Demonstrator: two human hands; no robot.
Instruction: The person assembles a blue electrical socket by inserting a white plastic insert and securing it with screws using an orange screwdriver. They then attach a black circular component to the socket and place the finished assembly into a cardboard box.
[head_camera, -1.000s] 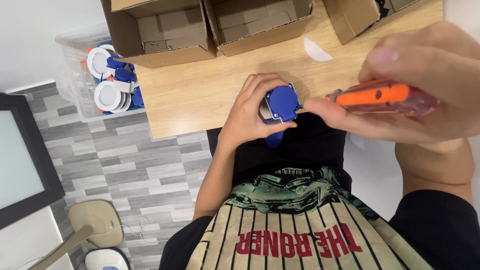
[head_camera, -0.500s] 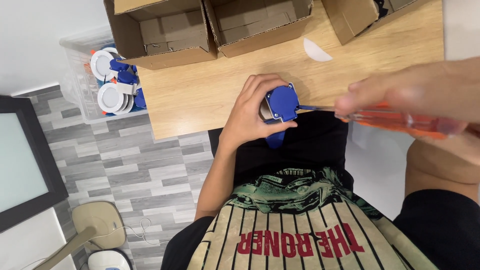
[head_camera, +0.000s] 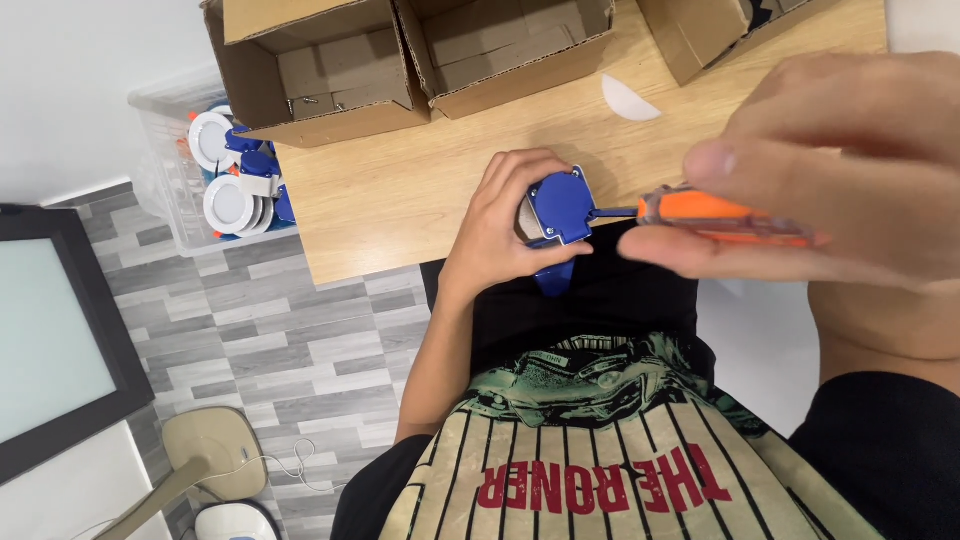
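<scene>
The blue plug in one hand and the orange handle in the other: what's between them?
In the head view, only the screwdriver's thin metal shaft spans the gap, running from the orange handle in the right hand to the blue plug held by the left hand.

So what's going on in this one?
A seated person works at the edge of a wooden table. The left hand grips a small blue plastic part, and the right hand holds an orange-handled screwdriver with its tip at the part's side. Open cardboard boxes sit at the back of the table. A clear bin of similar blue and white parts stands beside it.
</scene>
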